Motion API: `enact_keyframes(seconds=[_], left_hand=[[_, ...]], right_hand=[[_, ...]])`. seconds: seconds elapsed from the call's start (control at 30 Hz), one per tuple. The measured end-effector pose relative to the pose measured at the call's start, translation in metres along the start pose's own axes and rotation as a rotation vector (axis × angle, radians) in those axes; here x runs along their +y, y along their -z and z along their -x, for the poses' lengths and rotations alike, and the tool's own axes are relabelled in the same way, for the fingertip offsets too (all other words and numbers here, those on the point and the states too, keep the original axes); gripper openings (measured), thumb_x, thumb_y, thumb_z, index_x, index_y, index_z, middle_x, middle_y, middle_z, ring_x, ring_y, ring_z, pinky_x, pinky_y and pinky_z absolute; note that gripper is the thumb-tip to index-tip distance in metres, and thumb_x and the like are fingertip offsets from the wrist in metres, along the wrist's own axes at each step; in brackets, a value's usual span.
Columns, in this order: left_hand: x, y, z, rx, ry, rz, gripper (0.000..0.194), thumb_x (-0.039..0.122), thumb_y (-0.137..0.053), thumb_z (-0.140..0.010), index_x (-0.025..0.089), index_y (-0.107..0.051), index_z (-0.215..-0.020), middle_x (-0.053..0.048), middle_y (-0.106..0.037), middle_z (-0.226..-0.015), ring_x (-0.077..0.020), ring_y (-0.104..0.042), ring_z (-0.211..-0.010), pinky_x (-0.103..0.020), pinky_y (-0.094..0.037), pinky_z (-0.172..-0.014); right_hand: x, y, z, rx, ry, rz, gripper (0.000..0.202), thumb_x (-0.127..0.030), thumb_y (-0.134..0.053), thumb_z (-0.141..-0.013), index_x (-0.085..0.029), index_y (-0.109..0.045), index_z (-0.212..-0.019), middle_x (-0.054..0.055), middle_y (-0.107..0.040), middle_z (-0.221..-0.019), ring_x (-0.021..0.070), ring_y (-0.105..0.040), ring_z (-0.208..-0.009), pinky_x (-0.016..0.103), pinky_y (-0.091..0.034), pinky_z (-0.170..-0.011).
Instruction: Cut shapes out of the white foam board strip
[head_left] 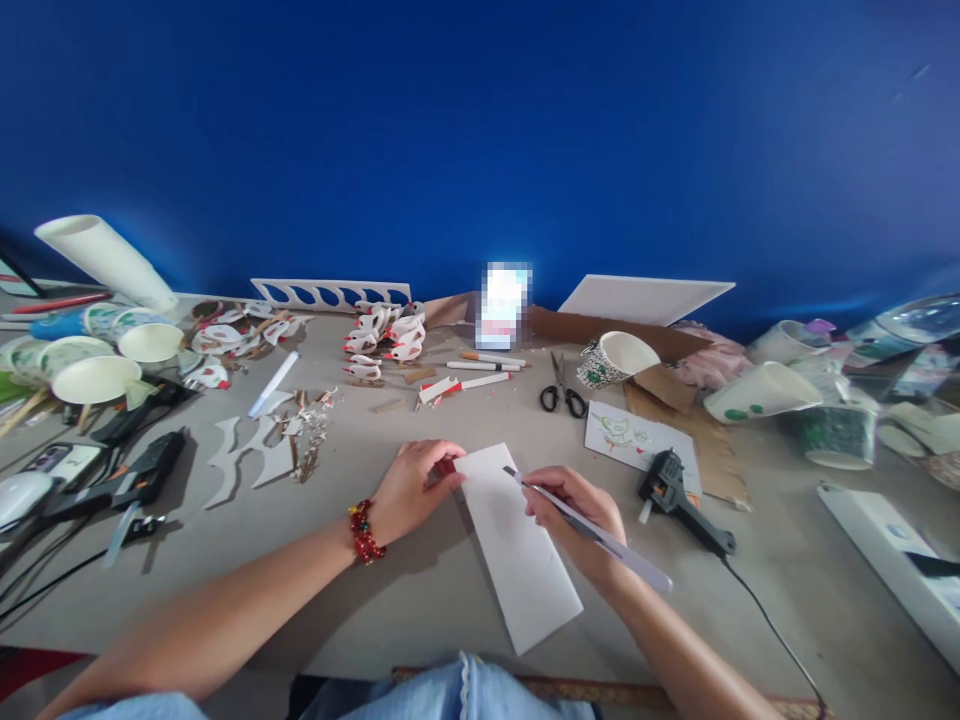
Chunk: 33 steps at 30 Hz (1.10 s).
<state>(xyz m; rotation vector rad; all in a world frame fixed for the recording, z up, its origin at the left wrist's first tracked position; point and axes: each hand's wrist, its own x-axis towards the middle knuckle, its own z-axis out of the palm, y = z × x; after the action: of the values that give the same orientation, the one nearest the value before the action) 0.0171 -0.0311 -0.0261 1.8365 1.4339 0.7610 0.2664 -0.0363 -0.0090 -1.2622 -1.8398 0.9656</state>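
A white rectangular board (517,560) lies on the grey table at a slant in front of me. My left hand (416,487) is at its upper left corner, fingers closed on a small dark red piece (445,466) beside the board's edge. In my right hand (574,505) is a light-handled craft knife (634,565), its dark tip over the upper part of the board. The fingers of that hand are wrapped round the handle.
Black scissors (562,396), pens (486,363) and small white-and-red cutouts (390,335) lie beyond the board. To the right are a glue gun (682,500), a drawing (637,440) and paper cups (761,393). White offcuts (247,455) and another glue gun (135,480) are left.
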Motion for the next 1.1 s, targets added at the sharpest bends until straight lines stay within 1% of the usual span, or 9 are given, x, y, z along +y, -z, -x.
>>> enact_keyframes(seconds=[0.1, 0.17, 0.27, 0.37, 0.6, 0.8, 0.93, 1.03, 1.1], left_hand=[[-0.003, 0.008, -0.002, 0.039, 0.030, 0.086, 0.023, 0.034, -0.052, -0.092, 0.022, -0.064, -0.108, -0.003, -0.070, -0.096, -0.0185, -0.063, -0.087, -0.024, -0.045, -0.063], [-0.007, 0.012, -0.005, 0.077, 0.018, 0.078, 0.021, 0.031, -0.052, -0.092, 0.021, -0.064, -0.105, -0.003, -0.069, -0.097, -0.0174, -0.063, -0.085, -0.024, -0.046, -0.065], [-0.013, 0.014, -0.008, 0.134, -0.013, 0.032, 0.017, 0.026, -0.052, -0.091, 0.021, -0.064, -0.103, -0.002, -0.069, -0.095, -0.0166, -0.063, -0.083, -0.026, -0.049, -0.072], [-0.018, 0.013, -0.010, 0.155, -0.060, -0.034, 0.017, 0.023, -0.052, -0.092, 0.022, -0.064, -0.103, -0.003, -0.070, -0.096, -0.0174, -0.065, -0.085, -0.028, -0.049, -0.078], [-0.024, 0.008, -0.011, 0.174, -0.121, -0.159, 0.017, 0.018, -0.053, -0.092, 0.022, -0.064, -0.104, -0.003, -0.070, -0.100, -0.0193, -0.066, -0.090, -0.033, -0.049, -0.086], [-0.023, 0.005, -0.012, 0.194, -0.144, -0.215, 0.019, 0.013, -0.055, -0.090, 0.021, -0.065, -0.103, -0.003, -0.069, -0.096, -0.0192, -0.065, -0.088, -0.033, -0.049, -0.085], [-0.023, 0.004, -0.013, 0.198, -0.141, -0.221, 0.017, 0.015, -0.054, -0.091, 0.021, -0.065, -0.103, -0.004, -0.069, -0.097, -0.0202, -0.065, -0.088, -0.034, -0.049, -0.085], [-0.024, 0.004, -0.014, 0.180, -0.152, -0.197, 0.017, 0.018, -0.054, -0.092, 0.021, -0.066, -0.103, -0.004, -0.069, -0.097, -0.0202, -0.065, -0.087, -0.034, -0.049, -0.083], [-0.026, 0.004, -0.014, 0.175, -0.160, -0.180, 0.017, 0.019, -0.053, -0.093, 0.021, -0.066, -0.103, -0.004, -0.068, -0.097, -0.0198, -0.065, -0.086, -0.033, -0.050, -0.082]], right_hand=[[0.007, 0.015, -0.008, -0.058, 0.201, 0.329, 0.017, -0.027, -0.056, -0.094, -0.024, -0.068, -0.106, 0.007, -0.074, -0.097, 0.0213, -0.067, -0.084, 0.032, -0.052, -0.075], [0.013, 0.025, -0.016, -0.132, 0.293, 0.557, 0.027, -0.020, -0.049, -0.096, -0.024, -0.066, -0.117, 0.009, -0.072, -0.107, 0.0252, -0.065, -0.096, 0.036, -0.052, -0.081], [0.023, 0.036, -0.027, -0.201, 0.291, 0.841, 0.037, -0.009, -0.044, -0.094, -0.021, -0.064, -0.123, 0.011, -0.069, -0.115, 0.0272, -0.062, -0.102, 0.037, -0.053, -0.080], [0.030, 0.040, -0.035, -0.228, 0.279, 0.985, 0.040, -0.007, -0.046, -0.092, -0.022, -0.062, -0.125, 0.010, -0.068, -0.118, 0.0257, -0.061, -0.104, 0.035, -0.053, -0.078], [0.039, 0.035, -0.045, -0.204, 0.323, 1.002, 0.043, -0.007, -0.043, -0.093, -0.022, -0.059, -0.130, 0.009, -0.067, -0.121, 0.0236, -0.059, -0.106, 0.034, -0.052, -0.084], [0.045, 0.036, -0.048, -0.203, 0.319, 1.032, 0.047, -0.004, -0.045, -0.090, -0.021, -0.059, -0.131, 0.009, -0.066, -0.123, 0.0260, -0.059, -0.107, 0.037, -0.051, -0.083], [0.037, 0.037, -0.053, -0.207, 0.286, 1.018, 0.047, -0.005, -0.046, -0.089, -0.022, -0.059, -0.131, 0.008, -0.068, -0.114, 0.0247, -0.060, -0.103, 0.035, -0.050, -0.082], [0.025, 0.035, -0.064, -0.194, 0.261, 0.957, 0.038, -0.011, -0.045, -0.094, -0.021, -0.061, -0.127, 0.009, -0.068, -0.111, 0.0228, -0.061, -0.102, 0.032, -0.049, -0.082], [0.017, 0.032, -0.073, -0.179, 0.247, 0.921, 0.032, -0.015, -0.043, -0.096, -0.020, -0.065, -0.119, 0.009, -0.068, -0.106, 0.0218, -0.061, -0.100, 0.030, -0.048, -0.080]])
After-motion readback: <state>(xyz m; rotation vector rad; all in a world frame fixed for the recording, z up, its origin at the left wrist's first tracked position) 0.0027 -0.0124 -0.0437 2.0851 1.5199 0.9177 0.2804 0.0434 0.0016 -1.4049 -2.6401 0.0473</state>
